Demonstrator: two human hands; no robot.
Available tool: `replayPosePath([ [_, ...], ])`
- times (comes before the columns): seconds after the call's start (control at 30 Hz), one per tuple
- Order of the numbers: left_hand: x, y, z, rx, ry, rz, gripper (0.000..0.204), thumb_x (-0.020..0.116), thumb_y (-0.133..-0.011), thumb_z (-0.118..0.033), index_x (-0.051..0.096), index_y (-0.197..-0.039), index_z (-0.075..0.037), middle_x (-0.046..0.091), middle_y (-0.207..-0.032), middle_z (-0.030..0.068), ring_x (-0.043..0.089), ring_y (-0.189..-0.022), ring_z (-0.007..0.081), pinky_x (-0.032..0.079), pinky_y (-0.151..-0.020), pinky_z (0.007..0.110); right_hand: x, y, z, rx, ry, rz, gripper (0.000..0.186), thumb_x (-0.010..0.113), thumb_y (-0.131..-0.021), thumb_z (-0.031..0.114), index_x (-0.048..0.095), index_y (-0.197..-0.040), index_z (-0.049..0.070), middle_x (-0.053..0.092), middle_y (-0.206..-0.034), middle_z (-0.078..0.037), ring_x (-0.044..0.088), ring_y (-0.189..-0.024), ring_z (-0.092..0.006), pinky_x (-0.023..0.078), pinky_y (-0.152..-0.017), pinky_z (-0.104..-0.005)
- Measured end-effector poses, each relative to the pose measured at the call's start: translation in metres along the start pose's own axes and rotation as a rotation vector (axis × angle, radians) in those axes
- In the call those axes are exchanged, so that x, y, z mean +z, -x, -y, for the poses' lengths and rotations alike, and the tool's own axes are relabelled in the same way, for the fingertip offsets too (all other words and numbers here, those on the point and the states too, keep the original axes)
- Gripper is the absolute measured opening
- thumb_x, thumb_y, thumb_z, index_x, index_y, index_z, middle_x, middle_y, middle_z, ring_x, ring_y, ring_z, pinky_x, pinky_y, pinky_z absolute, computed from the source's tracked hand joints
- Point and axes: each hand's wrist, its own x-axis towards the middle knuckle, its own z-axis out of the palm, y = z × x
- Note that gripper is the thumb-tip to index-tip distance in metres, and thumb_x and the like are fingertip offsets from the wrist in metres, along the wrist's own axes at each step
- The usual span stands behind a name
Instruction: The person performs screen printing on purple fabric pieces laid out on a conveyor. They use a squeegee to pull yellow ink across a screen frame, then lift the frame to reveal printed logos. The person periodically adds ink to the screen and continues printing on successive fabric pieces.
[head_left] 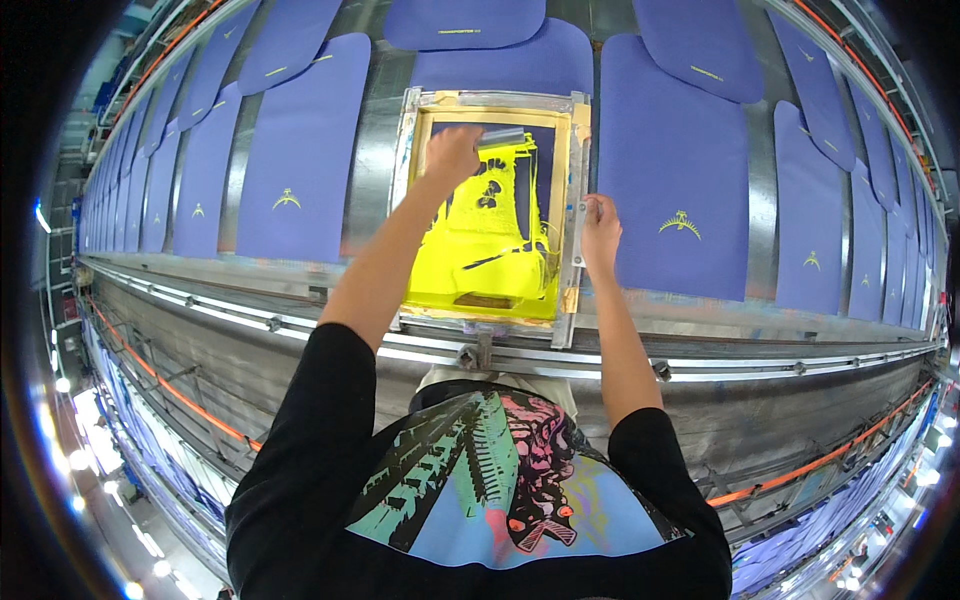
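Observation:
A screen printing frame (578,130) with a metal outer edge lies over a blue fabric piece in front of me. Bright yellow ink (490,272) is spread over much of its mesh, thickest at the near end. My left hand (455,153) is closed around a squeegee (503,137), whose grey blade lies across the far part of the mesh. Dark blue patches show where ink does not cover. My right hand (601,232) has its fingers curled on the frame's right edge, beside a metal strip with holes (579,236).
Blue cut fabric pieces with small yellow prints lie along the long table, such as one on the right (675,170) and one on the left (305,150). A metal rail (420,350) runs along the near table edge. Behind me stands another table with orange piping (820,465).

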Motion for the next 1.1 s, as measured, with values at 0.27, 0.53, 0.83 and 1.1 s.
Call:
replayPosePath([
  [0.27,0.032,0.082,-0.015,0.13,-0.214,0.035,0.031,0.065,-0.075,-0.002,0.073,-0.101,-0.015,0.074,-0.102,0.0039,0.068,-0.095,0.0278,0.052,-0.081,0.048,0.009,-0.002,-0.018,-0.093,-0.035,-0.051,0.021,0.056,-0.104,0.024,0.071,-0.108,0.008,0.07,-0.087,-0.017,0.067,-0.072,-0.03,0.05,-0.069,-0.0441],
  [0.53,0.022,0.223,-0.037,0.271,0.052,-0.046,0.034,0.064,-0.078,-0.004,0.071,-0.11,-0.015,0.071,-0.111,-0.001,0.064,-0.097,0.022,0.05,-0.082,0.041,0.005,-0.014,-0.022,0.059,-0.001,0.056,0.021,0.058,-0.103,0.022,0.072,-0.109,0.008,0.072,-0.092,-0.014,0.066,-0.078,-0.0269,0.051,-0.075,-0.0407],
  [0.83,-0.035,0.255,0.017,0.227,0.176,-0.072,0.04,0.065,-0.079,-0.005,0.068,-0.118,-0.013,0.069,-0.114,0.0005,0.062,-0.103,0.0212,0.047,-0.084,0.038,0.04,0.021,0.071,-0.182,-0.091,-0.023,0.019,0.059,-0.103,0.02,0.07,-0.107,0.005,0.061,-0.08,-0.006,0.049,-0.065,-0.0148,0.043,-0.063,-0.0349],
  [1.1,-0.092,0.271,0.275,0.103,0.141,-0.081,0.034,0.065,-0.077,-0.001,0.066,-0.11,-0.01,0.069,-0.106,0.0076,0.067,-0.093,0.0282,0.052,-0.074,0.044,0.287,0.11,0.15,-0.23,-0.142,-0.052,0.02,0.057,-0.103,0.019,0.068,-0.109,0.003,0.068,-0.092,-0.014,0.061,-0.072,-0.0222,0.047,-0.068,-0.0388],
])
